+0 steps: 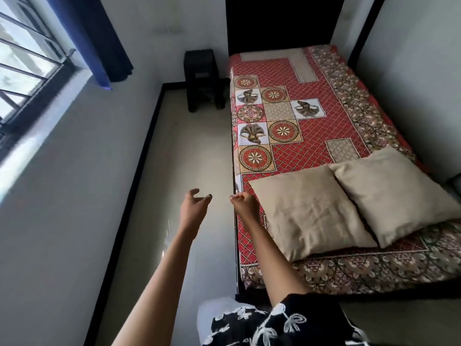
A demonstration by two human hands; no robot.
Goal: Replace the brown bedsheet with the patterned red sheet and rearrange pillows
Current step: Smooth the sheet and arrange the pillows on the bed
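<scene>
1. Left hand (193, 206): held out over the floor (179, 171), left of the bed. Its fingers (195, 192) are spread and loosely curved, holding nothing.
2. Right hand (243, 203): raised at the near left edge of the bed, fingers curled into a loose fist. Nothing is visibly held; whether it touches the fabric below cannot be told.
3. Patterned red sheet (316, 126): spread across the mattress from the near end to the far end, lying largely flat, with a floral border along the right side and near edge. No brown bedsheet is visible anywhere in view.
4. Pillows: two beige pillows lie side by side at the near end, the left pillow (306, 211) just beside the right hand, the right pillow (394, 193) touching it and angled toward the right wall.
5. Surroundings: a dark stool (202, 78) stands at the far left corner of the bed; a window with a blue curtain (99, 33) is on the left wall.
6. Assessment: the sheet change appears done; only final pillow alignment appears outstanding.
7. Risks:
   - Pulling the left pillow by one corner could drag and wrinkle the sheet beneath it.
   - The left pillow sits near the bed's left edge; a careless nudge could tip it onto the floor.
   - Tugging the near left hem could pull the sheet off square.
</scene>
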